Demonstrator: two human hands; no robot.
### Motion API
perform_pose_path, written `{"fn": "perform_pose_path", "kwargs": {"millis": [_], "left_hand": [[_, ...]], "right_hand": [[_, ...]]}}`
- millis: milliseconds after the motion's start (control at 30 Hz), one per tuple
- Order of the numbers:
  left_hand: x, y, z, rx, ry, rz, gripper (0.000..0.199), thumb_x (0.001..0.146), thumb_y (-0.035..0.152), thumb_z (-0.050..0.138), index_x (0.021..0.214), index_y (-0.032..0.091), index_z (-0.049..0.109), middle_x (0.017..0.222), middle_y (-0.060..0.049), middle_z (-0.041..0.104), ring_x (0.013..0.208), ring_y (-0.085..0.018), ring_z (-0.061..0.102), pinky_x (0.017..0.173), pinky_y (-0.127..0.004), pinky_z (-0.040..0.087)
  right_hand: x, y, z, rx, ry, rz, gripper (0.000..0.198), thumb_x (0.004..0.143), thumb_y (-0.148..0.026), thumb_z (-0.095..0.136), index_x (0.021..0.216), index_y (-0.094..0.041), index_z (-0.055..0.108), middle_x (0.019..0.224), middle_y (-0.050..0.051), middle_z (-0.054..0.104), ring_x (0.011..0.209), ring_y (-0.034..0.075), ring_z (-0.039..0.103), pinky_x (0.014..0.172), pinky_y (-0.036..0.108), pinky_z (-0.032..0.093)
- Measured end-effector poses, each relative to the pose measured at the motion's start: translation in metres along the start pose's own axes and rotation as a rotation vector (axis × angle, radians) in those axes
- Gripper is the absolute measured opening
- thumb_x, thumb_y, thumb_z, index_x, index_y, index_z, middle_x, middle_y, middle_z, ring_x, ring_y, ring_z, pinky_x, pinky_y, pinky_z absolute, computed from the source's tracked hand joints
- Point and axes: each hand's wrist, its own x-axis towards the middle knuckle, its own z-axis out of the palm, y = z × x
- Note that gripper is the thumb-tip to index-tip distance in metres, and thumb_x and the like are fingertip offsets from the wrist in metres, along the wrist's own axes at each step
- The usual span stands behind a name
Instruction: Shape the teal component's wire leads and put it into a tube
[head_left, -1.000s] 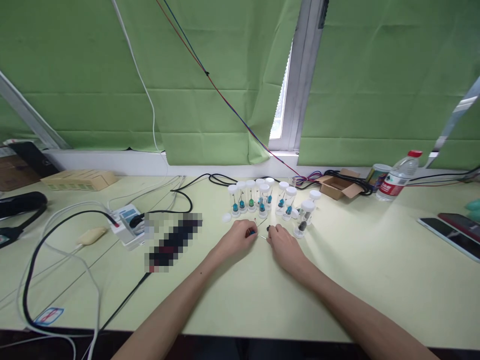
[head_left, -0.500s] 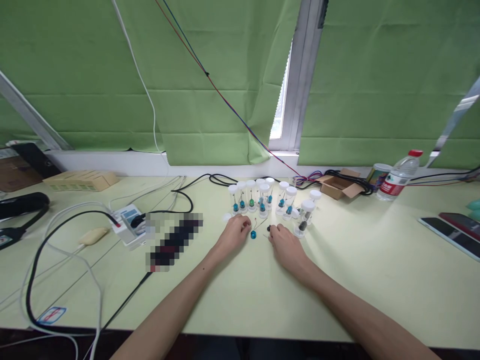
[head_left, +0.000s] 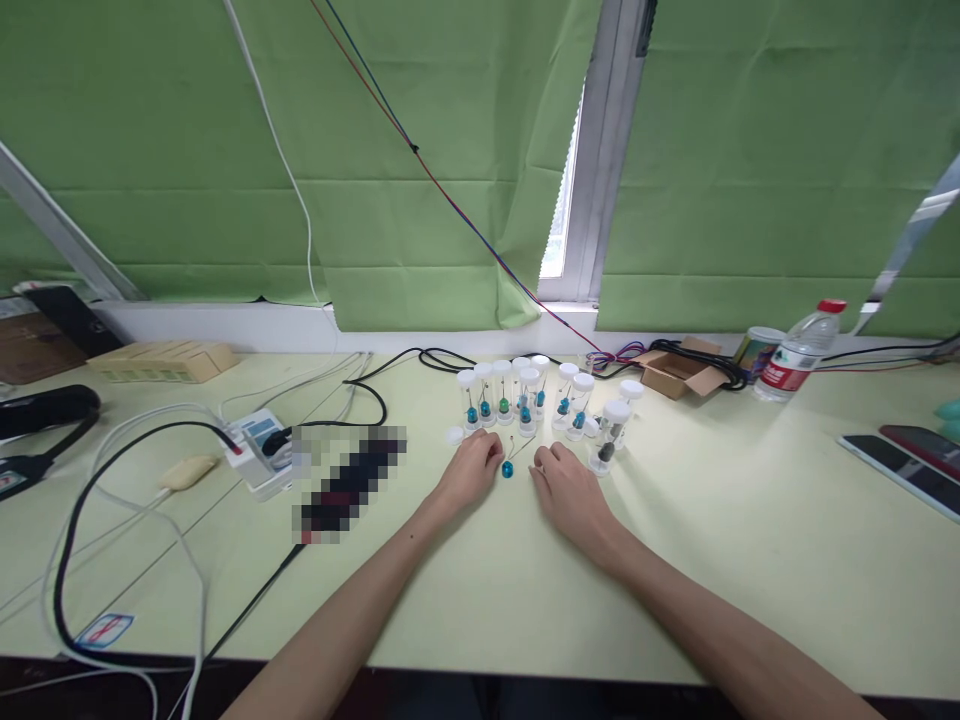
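Observation:
My left hand rests on the table with its fingers curled together, just left of a small blue ball-like piece. Whatever those fingers may hold is hidden. Thin metal pieces lie behind the blue piece. To its right, my right hand is low over the table, fingers bent and thumb drawn in; I cannot make out anything in them. Several clear tubes with white caps stand behind my hands, with blue or green pieces inside. One tube with dark contents is just beyond my right hand.
A white loose cap lies left of the tubes. An open cardboard box and a water bottle stand at the back right. Phones lie far right. A power strip and cables occupy the left.
The small black piece at my right fingertips no longer shows. My right fingers have shifted slightly and sit more closed; my left hand has barely moved.

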Motion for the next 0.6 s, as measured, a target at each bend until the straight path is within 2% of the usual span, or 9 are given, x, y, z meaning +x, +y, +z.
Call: {"fn": "perform_pose_path", "kwargs": {"millis": [200, 333, 433, 600], "left_hand": [[0.0, 0.009, -0.006, -0.09, 0.059, -0.028, 0.016, 0.088, 0.022, 0.043, 0.076, 0.019, 0.052, 0.078, -0.005, 0.059, 0.073, -0.019, 0.054, 0.067, -0.031, 0.04], [0.002, 0.017, -0.011, -0.231, 0.075, -0.126, 0.019, 0.09, 0.03, 0.043, 0.076, 0.02, 0.05, 0.073, -0.001, 0.057, 0.064, -0.016, 0.051, 0.061, -0.028, 0.038], [0.002, 0.018, -0.01, -0.328, 0.042, -0.173, 0.02, 0.089, 0.033, 0.043, 0.076, 0.02, 0.049, 0.071, 0.001, 0.055, 0.06, -0.014, 0.05, 0.058, -0.027, 0.037], [0.0, 0.018, -0.007, -0.217, 0.047, -0.096, 0.019, 0.091, 0.03, 0.042, 0.076, 0.02, 0.049, 0.072, -0.001, 0.056, 0.066, -0.016, 0.051, 0.063, -0.029, 0.038]], "right_hand": [[0.001, 0.003, 0.007, 0.133, 0.093, -0.116, 0.01, 0.096, -0.018, 0.045, 0.093, -0.018, 0.054, 0.094, 0.007, 0.057, 0.088, 0.021, 0.056, 0.068, 0.028, 0.043], [0.001, 0.004, 0.006, 0.07, 0.083, -0.082, 0.007, 0.094, -0.016, 0.048, 0.093, -0.018, 0.055, 0.093, 0.008, 0.058, 0.088, 0.023, 0.056, 0.068, 0.03, 0.043], [0.0, 0.003, 0.003, 0.007, 0.044, -0.033, 0.005, 0.093, -0.016, 0.051, 0.093, -0.017, 0.056, 0.094, 0.01, 0.059, 0.089, 0.024, 0.058, 0.071, 0.032, 0.044], [0.001, 0.004, 0.003, -0.024, 0.005, -0.02, 0.005, 0.093, -0.016, 0.051, 0.094, -0.017, 0.056, 0.096, 0.011, 0.06, 0.091, 0.025, 0.058, 0.071, 0.032, 0.043]]}}
